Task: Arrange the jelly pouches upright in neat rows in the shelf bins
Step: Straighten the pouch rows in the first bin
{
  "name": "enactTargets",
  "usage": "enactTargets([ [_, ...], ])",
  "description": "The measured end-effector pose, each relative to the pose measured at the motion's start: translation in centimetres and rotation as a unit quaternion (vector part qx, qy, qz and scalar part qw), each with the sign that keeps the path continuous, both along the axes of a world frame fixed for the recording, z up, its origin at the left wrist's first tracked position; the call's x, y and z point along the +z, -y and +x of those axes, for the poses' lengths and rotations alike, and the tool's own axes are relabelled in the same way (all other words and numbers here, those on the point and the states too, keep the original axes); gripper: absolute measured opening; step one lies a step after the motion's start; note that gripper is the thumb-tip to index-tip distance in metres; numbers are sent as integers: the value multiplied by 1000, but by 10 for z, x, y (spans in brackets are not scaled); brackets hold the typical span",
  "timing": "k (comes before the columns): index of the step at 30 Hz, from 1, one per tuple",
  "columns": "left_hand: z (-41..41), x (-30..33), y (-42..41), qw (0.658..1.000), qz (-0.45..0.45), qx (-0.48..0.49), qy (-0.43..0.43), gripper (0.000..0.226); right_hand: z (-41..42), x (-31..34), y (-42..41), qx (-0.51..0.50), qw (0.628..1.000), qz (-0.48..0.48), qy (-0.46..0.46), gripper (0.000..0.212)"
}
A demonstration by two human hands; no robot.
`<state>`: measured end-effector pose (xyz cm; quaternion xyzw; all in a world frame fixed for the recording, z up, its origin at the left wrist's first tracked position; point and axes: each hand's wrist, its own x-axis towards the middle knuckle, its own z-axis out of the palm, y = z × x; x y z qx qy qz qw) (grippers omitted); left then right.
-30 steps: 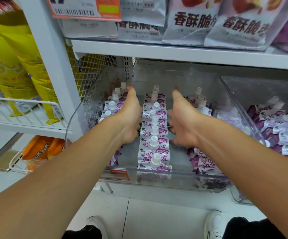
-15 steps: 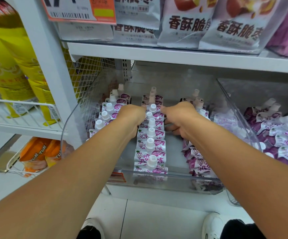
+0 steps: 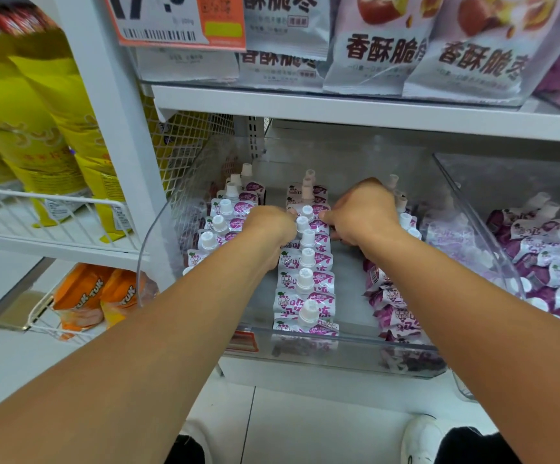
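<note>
A clear shelf bin [image 3: 355, 344] holds three rows of purple-and-white jelly pouches with white caps. The middle row [image 3: 305, 296] stands upright, running front to back. The left row [image 3: 220, 226] is also upright along the bin wall. In the right row [image 3: 394, 313] the front pouches lean and lie flatter. My left hand [image 3: 268, 229] curls against the left side of the middle row, about halfway back. My right hand [image 3: 362, 212] grips the same pouches from the right side, fingers pinching their edges. The pouches under both hands are partly hidden.
A second clear bin [image 3: 472, 229] to the right holds loosely piled purple pouches [image 3: 546, 262]. A white shelf [image 3: 339, 105] with grey snack bags hangs low above. A white post [image 3: 114, 145], yellow bags, a wire basket [image 3: 54, 209] and orange packs [image 3: 98, 296] are left.
My hands stood flat with thumbs up on either side of the middle row. They have since curled down onto the pouches midway along the row and squeezed closer together.
</note>
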<state>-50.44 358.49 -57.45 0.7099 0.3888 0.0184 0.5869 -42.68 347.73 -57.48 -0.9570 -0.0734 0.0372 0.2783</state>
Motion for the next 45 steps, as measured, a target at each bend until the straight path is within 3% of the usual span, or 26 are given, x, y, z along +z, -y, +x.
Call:
enactTargets([
  [3, -3, 4, 5, 997, -77, 5, 31, 35, -10, 13, 5, 19, 1000, 22, 4, 38],
  [7, -33, 40, -2, 997, -48, -14, 60, 36, -46, 49, 15, 55, 996, 42, 60, 30],
  [9, -63, 60, -14, 983, 139, -96, 77, 30, -76, 64, 13, 109, 986, 98, 83, 27],
  [10, -81, 69, -23, 945, 284, -135, 92, 26, -93, 72, 9, 139, 976, 161, 38, 28],
  [11, -99, 78, -32, 883, 421, -167, 122, 21, -110, 79, 4, 159, 955, 240, -74, 34],
  [12, -116, 87, -40, 823, 514, -189, 152, 18, -122, 84, -1, 170, 906, 312, -228, 45],
  [13, -129, 91, -50, 790, 553, -203, 171, 17, -131, 87, -6, 173, 840, 353, -373, 60],
  [14, -140, 91, -60, 776, 569, -209, 177, 18, -136, 86, -13, 177, 787, 360, -468, 69],
  [16, -152, 75, -83, 768, 581, -221, 152, 25, -131, 69, -37, 163, 757, 336, -536, 84],
  [19, -165, 39, -96, 768, 558, -281, 138, 40, -118, 33, -75, 126, 759, 284, -572, 125],
  [22, -163, 20, -96, 792, 511, -290, 168, 45, -113, 6, -95, 83, 782, 267, -557, 137],
  [28, -162, 16, -100, 792, 496, -299, 192, 49, -117, 24, -91, 83, 782, 249, -565, 122],
  [32, -161, 19, -102, 778, 520, -306, 173, 49, -99, 45, -94, 35, 855, 341, -390, 66],
  [38, -161, 22, -104, 770, 533, -311, 161, 40, -90, 43, -119, -29, 849, 301, -432, 89],
  [41, -162, 23, -104, 774, 530, -310, 154, 39, -72, 51, -115, -49, 875, 293, -383, 67],
  [43, -162, 24, -104, 772, 535, -308, 148, 37, -63, 57, -121, -44, 891, 295, -343, 69],
  [45, -162, 25, -102, 773, 536, -311, 136, 33, -63, 58, -127, -36, 900, 280, -333, 88],
])
